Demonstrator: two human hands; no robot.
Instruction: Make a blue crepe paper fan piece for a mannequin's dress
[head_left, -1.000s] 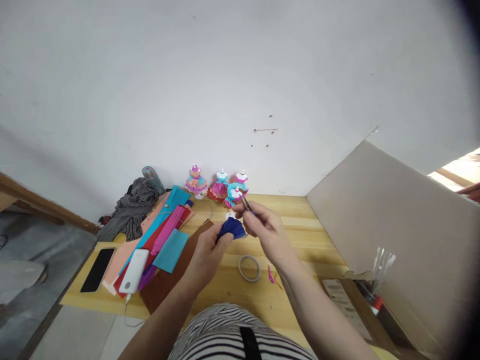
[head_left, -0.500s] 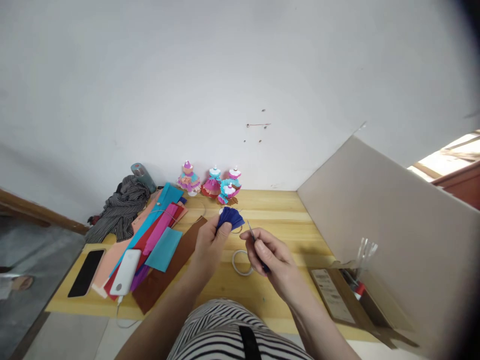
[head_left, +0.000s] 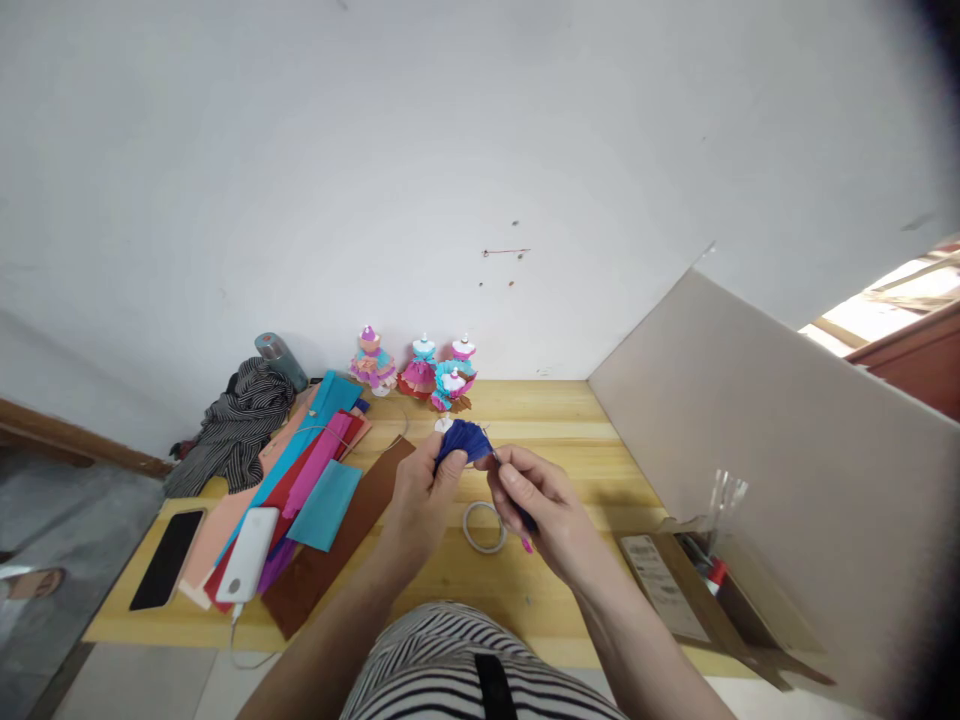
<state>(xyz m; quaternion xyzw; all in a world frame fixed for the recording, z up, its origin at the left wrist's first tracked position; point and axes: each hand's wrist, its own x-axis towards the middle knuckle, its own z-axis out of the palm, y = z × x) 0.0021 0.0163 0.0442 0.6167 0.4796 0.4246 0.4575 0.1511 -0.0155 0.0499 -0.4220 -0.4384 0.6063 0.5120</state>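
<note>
My left hand [head_left: 417,492] pinches a gathered piece of dark blue crepe paper [head_left: 463,441] above the wooden table [head_left: 570,440]. My right hand [head_left: 534,497] is closed round a thin metal tool [head_left: 495,456], perhaps small scissors or tweezers, whose tip touches the blue paper. A roll of tape [head_left: 482,527] lies on the table just below both hands. Three small paper-dress dolls [head_left: 418,366] stand against the wall behind.
Coloured paper sheets [head_left: 315,470] fan out at the left, with a white power bank [head_left: 247,540] and a black phone [head_left: 166,545]. A striped cloth [head_left: 240,420] and a bottle [head_left: 276,355] sit at back left. A cardboard box [head_left: 697,585] and a grey board [head_left: 757,440] stand at right.
My right hand dropped from near the dolls, then came back up so the tool's tip meets the blue paper. The left hand kept its hold on the paper.
</note>
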